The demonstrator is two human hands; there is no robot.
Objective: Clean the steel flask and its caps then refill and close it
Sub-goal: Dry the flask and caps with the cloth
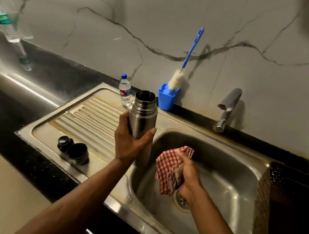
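My left hand (131,143) grips the open steel flask (143,115) upright at the sink's left rim, its mouth uncovered. My right hand (187,172) is closed on a bunched red-and-white checked cloth (169,169) over the sink basin (230,179), just right of the flask's lower part. Two dark caps rest on the ribbed drainboard (92,121): a small stopper cap (64,142) and, touching it on the right, a cup-shaped cap (78,153) with its hollow facing up.
A blue bottle brush (186,61) stands in a blue holder (166,99) at the back wall. A small water bottle (124,91) stands behind the flask, a larger one (9,31) at far left. The tap (228,108) is at back right, a perforated basket (292,209) at right.
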